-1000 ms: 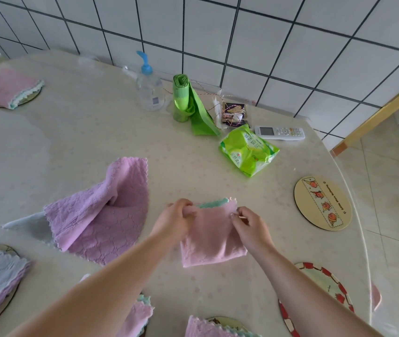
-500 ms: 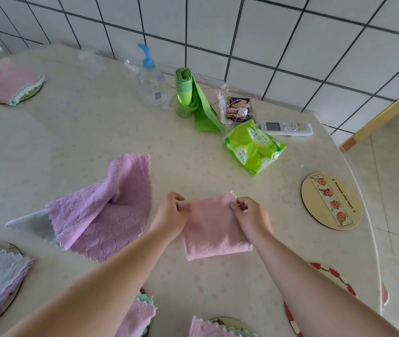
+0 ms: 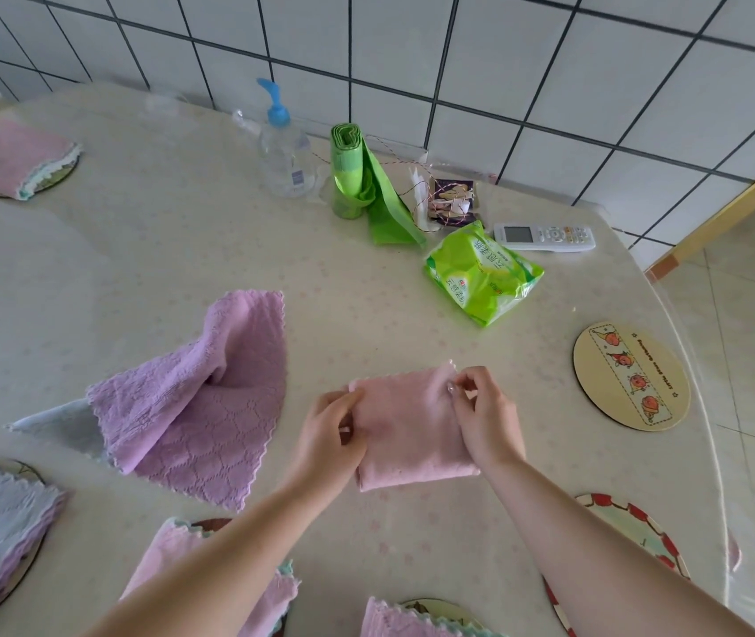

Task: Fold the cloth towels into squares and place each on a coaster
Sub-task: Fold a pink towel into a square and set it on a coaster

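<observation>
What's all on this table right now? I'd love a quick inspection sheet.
Surface: pale table.
Job's things: folded pink towel; unfolded purple towel; bare round coaster; red-rimmed coaster also bare; other coasters already hold towels.
Clutter: pump bottle, green bag roll, green packet, remote.
Hands: left hand and right hand pinch the pink towel's edges.
Cables: nothing seen.
Surroundings: white tiled wall.

Folded towel (image 3: 412, 429) between hands; unfolded towel (image 3: 196, 402) left, bare coaster (image 3: 630, 377) right.
</observation>
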`<state>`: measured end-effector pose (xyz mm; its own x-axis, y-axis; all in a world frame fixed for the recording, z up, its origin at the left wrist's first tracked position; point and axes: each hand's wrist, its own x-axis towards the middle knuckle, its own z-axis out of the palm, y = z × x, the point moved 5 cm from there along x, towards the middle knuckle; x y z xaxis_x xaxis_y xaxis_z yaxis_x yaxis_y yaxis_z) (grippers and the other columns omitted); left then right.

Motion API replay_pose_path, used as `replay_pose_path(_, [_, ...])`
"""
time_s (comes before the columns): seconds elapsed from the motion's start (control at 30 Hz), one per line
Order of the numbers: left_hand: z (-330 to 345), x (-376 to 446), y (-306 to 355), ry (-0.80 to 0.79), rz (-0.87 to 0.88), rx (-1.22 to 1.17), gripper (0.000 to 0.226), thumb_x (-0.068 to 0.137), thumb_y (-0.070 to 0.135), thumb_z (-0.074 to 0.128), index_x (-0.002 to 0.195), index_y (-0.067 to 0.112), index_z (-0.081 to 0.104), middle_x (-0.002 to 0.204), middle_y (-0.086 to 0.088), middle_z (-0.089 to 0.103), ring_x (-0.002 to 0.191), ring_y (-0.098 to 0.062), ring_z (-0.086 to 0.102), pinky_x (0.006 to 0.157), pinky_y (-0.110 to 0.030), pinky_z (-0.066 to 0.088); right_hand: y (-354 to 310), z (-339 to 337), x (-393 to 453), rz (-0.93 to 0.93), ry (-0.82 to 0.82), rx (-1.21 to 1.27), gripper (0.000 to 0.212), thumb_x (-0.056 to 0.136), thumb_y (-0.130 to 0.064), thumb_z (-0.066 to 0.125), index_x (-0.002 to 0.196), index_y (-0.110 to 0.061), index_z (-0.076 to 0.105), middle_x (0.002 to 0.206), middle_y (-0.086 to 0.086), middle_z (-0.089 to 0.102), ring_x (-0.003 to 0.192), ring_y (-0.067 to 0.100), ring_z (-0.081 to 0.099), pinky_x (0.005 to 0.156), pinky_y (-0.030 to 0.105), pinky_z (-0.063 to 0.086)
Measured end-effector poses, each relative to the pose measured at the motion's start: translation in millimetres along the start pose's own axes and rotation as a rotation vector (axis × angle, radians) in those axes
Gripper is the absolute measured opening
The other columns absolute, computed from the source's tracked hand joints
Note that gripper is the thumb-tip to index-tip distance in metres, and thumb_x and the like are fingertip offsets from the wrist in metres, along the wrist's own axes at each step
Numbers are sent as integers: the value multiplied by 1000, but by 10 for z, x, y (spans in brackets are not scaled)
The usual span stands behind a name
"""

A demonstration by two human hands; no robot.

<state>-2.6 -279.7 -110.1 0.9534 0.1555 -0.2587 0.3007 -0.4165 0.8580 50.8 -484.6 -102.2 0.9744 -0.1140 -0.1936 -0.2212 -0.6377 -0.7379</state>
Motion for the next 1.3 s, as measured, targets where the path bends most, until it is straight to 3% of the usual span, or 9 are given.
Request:
replay_pose_path(0.23, [8,-199,-91,78,-3,-37,51,80,-9,55,128,9,53,116,0,47,95,-9,56,78,-3,40,43,77,-6,-21,-17,-16,4,90,-23,57,87,-20,56,82,-10,59,74,14,53,63,25,37])
replay_pose_path(0.4, [-32,-255,58,101,186,295,50,85,9,53,133,24,47,144,9,29,132,-9,26,107,-18,18,45,75,-29,-20,49,-40,10,89,-13,52,92,-17,60,99,-2,59,85,20,56,73,32,45])
replay_pose_path(0.57, [221,-258,208,-95,561,634,44,90,26,38,127,7,53,142,-7,44,138,-18,22,115,-34,11,-124,183,-248,-545,53,-366,34,85,-21,42,111,-18,62,126,2,56,119,17,43,101,35,31])
replay_pose_path(0.73, [357,-174,-101,-207,544,929,65,88,49,35,141,11,29,149,-6,32,143,-18,7,108,-49,15,144,379,-385,-518,-188,-755,52,92,-48,28,135,-23,44,147,1,38,136,16,26,108,57,27])
replay_pose_path(0.9, [226,-50,-184,-173,391,1020,80,82,65,31,140,9,36,147,-13,36,137,-29,31,106,-49,12,302,246,-393,-337,-253,-732,79,82,-69,-8,149,-28,5,158,-4,4,144,13,-3,114,47,-9])
replay_pose_path(1.0, [6,-95,-191,-42,260,830,74,87,56,37,145,12,26,153,-12,23,142,-28,16,115,-42,6,229,129,-419,-292,-202,-596,65,90,-53,25,148,-24,17,155,-7,19,143,12,11,117,39,1])
replay_pose_path(1.07, [-148,-190,-200,6,148,648,69,88,41,52,146,15,24,151,-6,28,139,-27,24,112,-39,21,181,15,-437,-231,-112,-403,57,91,-35,49,144,-22,31,144,-8,40,134,13,30,113,32,19])
replay_pose_path(1.17, [-178,-355,-103,33,54,362,59,86,19,60,139,21,34,123,7,54,117,-20,48,94,-32,41,149,25,-433,-28,-93,-187,55,87,-26,59,138,-25,40,126,-9,52,117,14,46,98,30,39])
replay_pose_path(1.3, [-22,-320,-91,26,-279,-103,44,84,6,56,118,31,44,90,11,62,79,-11,59,62,-22,42,95,122,-393,195,-153,-58,35,82,-24,60,117,-24,57,99,-5,65,90,18,59,69,29,45])
